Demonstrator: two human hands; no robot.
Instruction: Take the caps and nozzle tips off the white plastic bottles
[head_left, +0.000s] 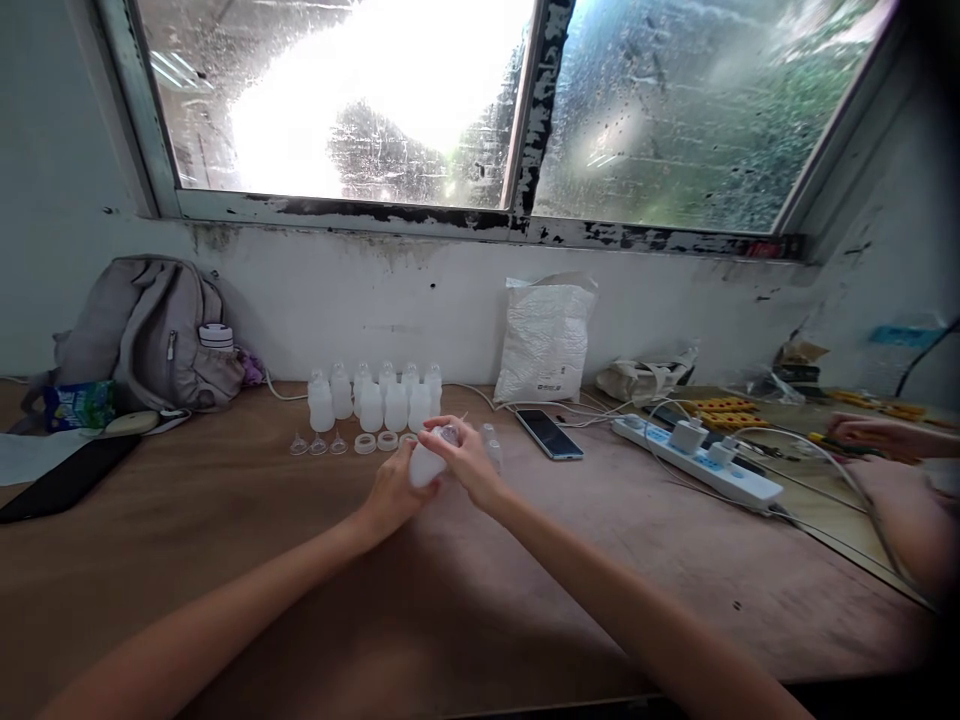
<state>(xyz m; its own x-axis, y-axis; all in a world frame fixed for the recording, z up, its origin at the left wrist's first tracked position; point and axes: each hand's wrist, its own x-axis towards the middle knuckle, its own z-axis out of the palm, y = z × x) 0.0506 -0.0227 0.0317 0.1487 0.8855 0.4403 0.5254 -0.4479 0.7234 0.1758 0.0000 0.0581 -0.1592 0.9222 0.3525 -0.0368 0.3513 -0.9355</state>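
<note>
A white translucent baby bottle [426, 466], tilted to the upper right, is in my left hand [394, 495], whose fingers wrap round its body. My right hand [474, 465] closes its fingers over the bottle's clear top [450, 434]; how the parts fit there is hidden. Behind my hands stand several similar baby bottles [370, 406] with clear tops. In front of them lie three clear teats [318, 444] and white rings [365, 444], one partly covered by my left hand. Clear caps [492, 446] sit just right of my right hand.
A phone [550, 434] and a white power strip [697, 462] with cables lie to the right. A white plastic package [546, 340] leans on the wall. On the left are a grey backpack [161, 335] and a black flat object [67, 478]. Another person's hands [889, 460] are at far right.
</note>
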